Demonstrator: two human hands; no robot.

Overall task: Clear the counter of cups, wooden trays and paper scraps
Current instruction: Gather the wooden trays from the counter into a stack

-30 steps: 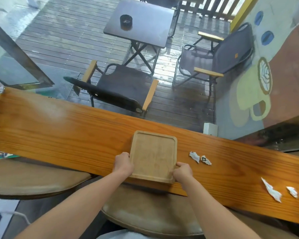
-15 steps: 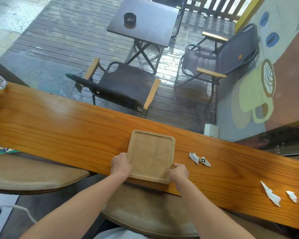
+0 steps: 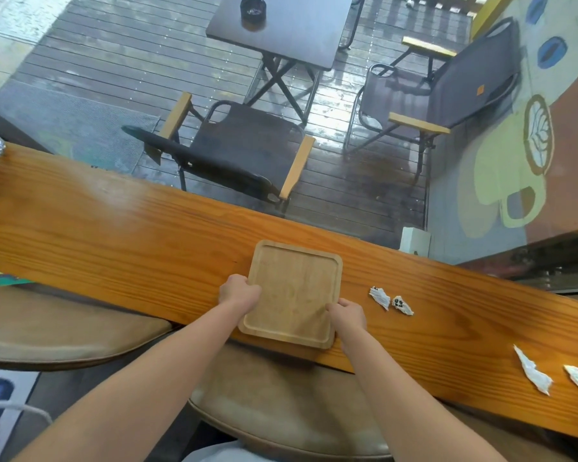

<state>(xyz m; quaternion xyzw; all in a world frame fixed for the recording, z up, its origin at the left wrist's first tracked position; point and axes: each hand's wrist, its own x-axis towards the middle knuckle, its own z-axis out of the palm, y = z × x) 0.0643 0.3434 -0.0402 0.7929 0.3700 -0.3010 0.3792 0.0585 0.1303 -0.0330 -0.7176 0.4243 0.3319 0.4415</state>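
Both forearms are bare, without sleeves, watches or rings visible.

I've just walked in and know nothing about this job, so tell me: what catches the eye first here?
A square wooden tray sits mid-counter, gripped at its edges by the left hand and right hand. To its right lie torn paper scraps: two small ones close by, two more farther along. Beyond the glass stand dark folding chairs on a wet deck.
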